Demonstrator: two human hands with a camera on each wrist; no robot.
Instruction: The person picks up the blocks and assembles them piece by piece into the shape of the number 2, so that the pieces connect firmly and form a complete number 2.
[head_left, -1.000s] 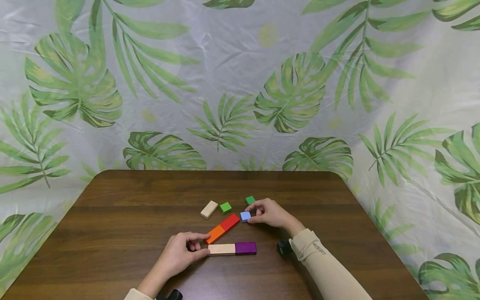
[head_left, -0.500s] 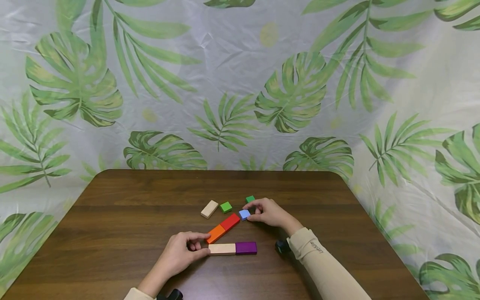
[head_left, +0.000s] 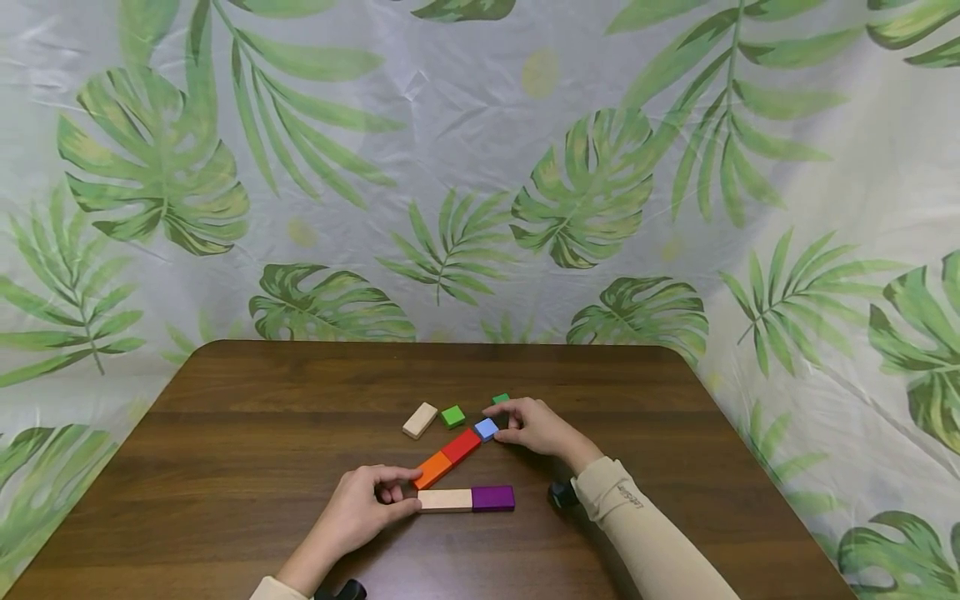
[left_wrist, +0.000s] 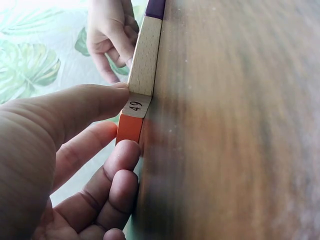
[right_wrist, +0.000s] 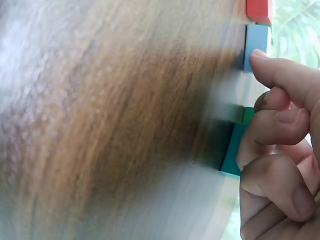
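Observation:
In the head view, a blue block [head_left: 487,429] sits at the far end of a slanting row of a red block [head_left: 461,446] and an orange block [head_left: 432,469]. My right hand [head_left: 536,427] touches the blue block with its thumb, the index fingertip just beyond its far edge. A plain wooden block [head_left: 445,500] and a purple block [head_left: 492,498] lie end to end nearer me. My left hand [head_left: 363,506] rests its index fingertip on the orange block and its thumb against the plain block, whose end carries a printed number in the left wrist view.
Beyond the row lie a second plain block [head_left: 420,420], a light green block [head_left: 452,417] and a darker green block [head_left: 501,399], the last partly hidden by my right hand. The brown table [head_left: 225,450] ends at a leaf-patterned cloth [head_left: 465,167].
My right hand has moved slightly left with the blue block, which has turned and closed up to the red block's end. My right index fingertip has lifted off the blue block. My left hand stays put.

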